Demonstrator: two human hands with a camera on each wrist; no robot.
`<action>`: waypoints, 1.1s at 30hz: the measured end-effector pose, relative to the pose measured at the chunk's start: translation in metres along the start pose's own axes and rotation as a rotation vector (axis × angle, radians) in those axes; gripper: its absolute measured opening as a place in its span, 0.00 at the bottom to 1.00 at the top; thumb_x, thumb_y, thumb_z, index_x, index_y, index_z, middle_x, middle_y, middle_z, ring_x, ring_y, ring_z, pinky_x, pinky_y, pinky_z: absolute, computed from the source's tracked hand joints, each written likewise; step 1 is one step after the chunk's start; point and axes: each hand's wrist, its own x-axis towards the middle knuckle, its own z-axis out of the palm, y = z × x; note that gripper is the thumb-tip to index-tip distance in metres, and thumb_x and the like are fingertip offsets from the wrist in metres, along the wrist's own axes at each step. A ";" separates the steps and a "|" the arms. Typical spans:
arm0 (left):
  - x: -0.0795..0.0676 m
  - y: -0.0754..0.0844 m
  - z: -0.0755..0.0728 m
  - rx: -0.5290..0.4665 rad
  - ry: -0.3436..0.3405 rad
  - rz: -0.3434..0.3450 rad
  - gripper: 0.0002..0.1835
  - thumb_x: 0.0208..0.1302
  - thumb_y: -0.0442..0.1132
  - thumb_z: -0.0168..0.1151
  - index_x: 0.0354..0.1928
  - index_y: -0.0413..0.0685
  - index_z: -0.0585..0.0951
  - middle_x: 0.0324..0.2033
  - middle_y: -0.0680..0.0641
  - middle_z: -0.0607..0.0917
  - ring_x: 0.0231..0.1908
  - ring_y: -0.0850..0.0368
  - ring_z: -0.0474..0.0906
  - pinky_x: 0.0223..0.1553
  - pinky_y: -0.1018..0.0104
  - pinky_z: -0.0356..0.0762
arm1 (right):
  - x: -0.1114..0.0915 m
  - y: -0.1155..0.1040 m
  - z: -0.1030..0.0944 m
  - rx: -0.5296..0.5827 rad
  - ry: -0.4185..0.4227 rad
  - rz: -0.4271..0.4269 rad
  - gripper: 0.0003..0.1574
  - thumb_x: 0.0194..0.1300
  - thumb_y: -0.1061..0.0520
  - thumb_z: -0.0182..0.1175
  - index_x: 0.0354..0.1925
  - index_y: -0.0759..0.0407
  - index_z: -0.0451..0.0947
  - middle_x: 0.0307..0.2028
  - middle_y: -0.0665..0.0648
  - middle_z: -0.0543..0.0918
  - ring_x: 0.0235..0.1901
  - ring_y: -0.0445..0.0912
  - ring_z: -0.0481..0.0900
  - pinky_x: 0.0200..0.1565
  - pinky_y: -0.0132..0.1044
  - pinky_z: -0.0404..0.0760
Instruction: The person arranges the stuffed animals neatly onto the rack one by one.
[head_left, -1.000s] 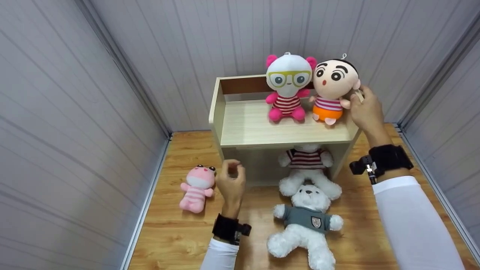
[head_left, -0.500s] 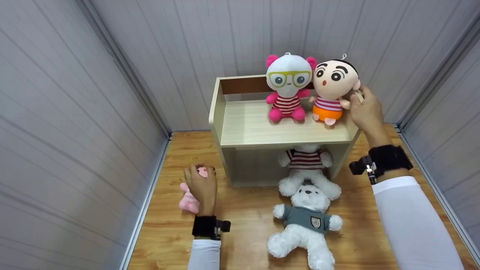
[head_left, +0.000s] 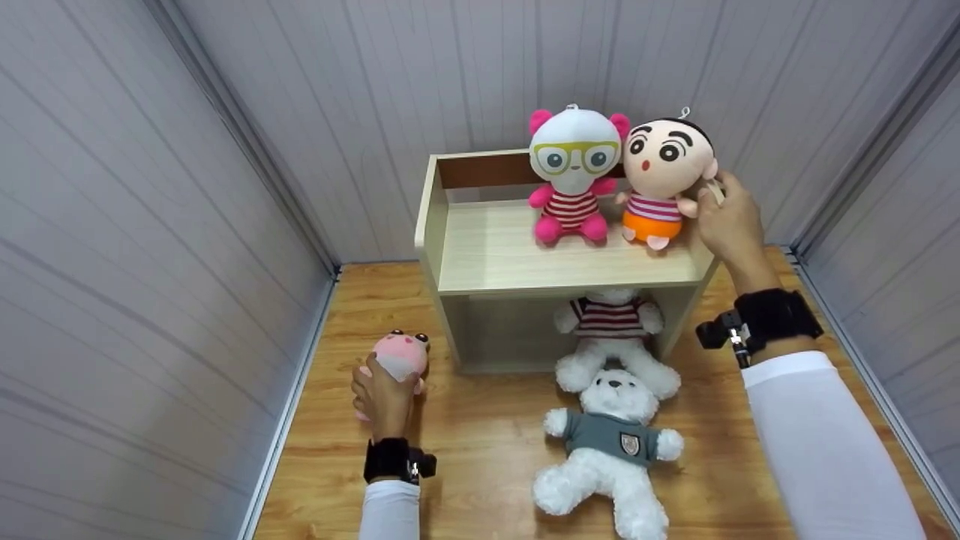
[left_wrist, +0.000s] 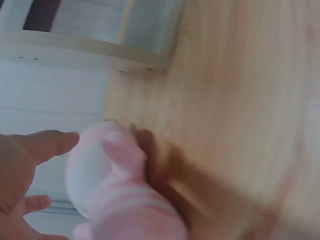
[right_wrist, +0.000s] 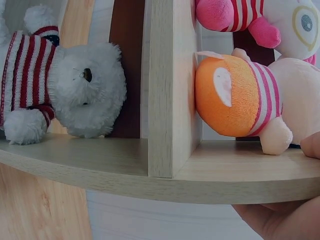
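Observation:
My left hand [head_left: 385, 394] is over a pink frog plush [head_left: 403, 356] lying on the floor, covering most of its body. In the left wrist view, its fingers are spread beside the plush [left_wrist: 135, 210], with the thumb near its head. My right hand [head_left: 733, 225] grips the right side panel of a small wooden shelf [head_left: 495, 262], thumb inside and fingers outside. Close to that hand, a boy doll [head_left: 667, 161] in orange shorts sits on the top shelf. A panda plush [head_left: 574, 165] with yellow glasses sits at the doll's side.
In the lower compartment sits a white teddy bear in a striped sweater [head_left: 611, 319], legs sticking out. Another white bear in a grey-green sweater [head_left: 611, 435] lies on the wooden floor [head_left: 480, 465] before it. Panelled walls [head_left: 337, 112] enclose the back and sides.
My left hand has moved left and down from beside the shelf onto the frog plush, first over its head, now over its body. The right hand keeps its grip on the shelf.

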 end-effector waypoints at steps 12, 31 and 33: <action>-0.003 -0.028 0.011 0.085 -0.025 -0.023 0.56 0.48 0.50 0.80 0.76 0.43 0.59 0.60 0.22 0.74 0.61 0.25 0.71 0.62 0.32 0.60 | 0.001 -0.001 0.002 0.003 0.005 -0.014 0.35 0.80 0.50 0.42 0.79 0.55 0.56 0.73 0.69 0.67 0.71 0.64 0.66 0.72 0.59 0.62; -0.010 -0.048 0.021 0.117 -0.055 -0.044 0.53 0.58 0.53 0.72 0.77 0.38 0.54 0.63 0.23 0.71 0.65 0.25 0.65 0.64 0.29 0.56 | -0.001 -0.001 0.000 -0.003 -0.010 0.008 0.36 0.80 0.48 0.40 0.80 0.54 0.53 0.73 0.70 0.67 0.70 0.64 0.67 0.71 0.59 0.63; -0.008 -0.050 0.023 0.116 -0.069 -0.046 0.53 0.59 0.51 0.71 0.78 0.39 0.53 0.63 0.23 0.70 0.65 0.25 0.63 0.63 0.28 0.55 | -0.001 -0.001 -0.001 -0.018 -0.009 0.006 0.36 0.80 0.48 0.40 0.80 0.55 0.53 0.73 0.71 0.67 0.70 0.65 0.67 0.71 0.60 0.63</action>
